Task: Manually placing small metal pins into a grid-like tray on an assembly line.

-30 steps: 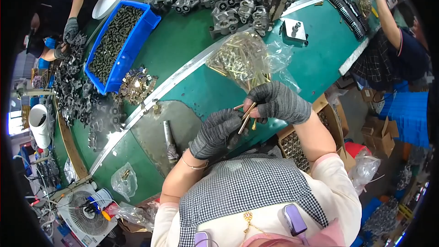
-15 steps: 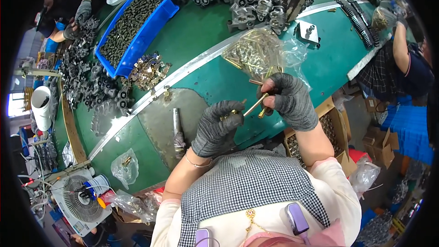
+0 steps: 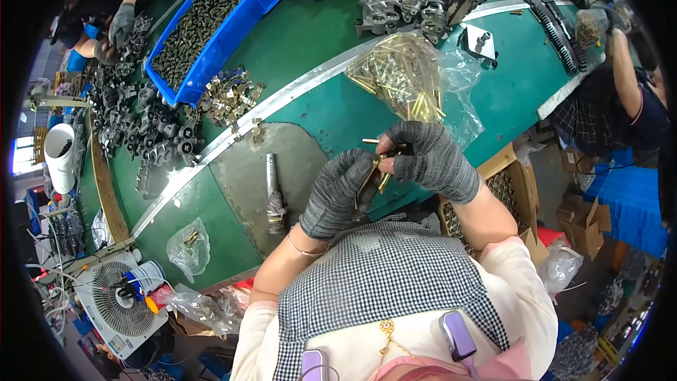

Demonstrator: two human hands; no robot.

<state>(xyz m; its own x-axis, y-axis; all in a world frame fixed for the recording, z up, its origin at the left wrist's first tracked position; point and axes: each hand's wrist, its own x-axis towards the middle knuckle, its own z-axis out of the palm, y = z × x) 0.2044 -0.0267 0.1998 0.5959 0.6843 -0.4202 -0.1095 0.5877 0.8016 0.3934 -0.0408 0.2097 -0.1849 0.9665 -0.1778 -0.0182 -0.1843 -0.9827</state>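
Close together over the near edge of the bench, my two gloved hands work with slim brass-coloured pins. My right hand [image 3: 431, 161] pinches several pins [image 3: 384, 182], which stick out between thumb and fingers at different angles. My left hand [image 3: 337, 192] is curled with its fingertips against the same pins. Brass-coloured metal shows at its fingers, but how much lies in the palm is hidden. Just beyond my right hand lies a clear plastic bag [image 3: 405, 74] filled with such pins, some poking out of it.
A blue bin [image 3: 264, 5] of small dark parts stands far left, beside loose metal clips [image 3: 229, 99] and dark castings [image 3: 151, 127]. A metal rod with a wrapped handle [image 3: 273, 183] lies left of my hands. An open carton [image 3: 502, 169] sits at right. Other people work at both sides.
My hands have come together. The pin that stretched between them is now turned and mostly covered by my fingers. My right hand has moved slightly down and left.
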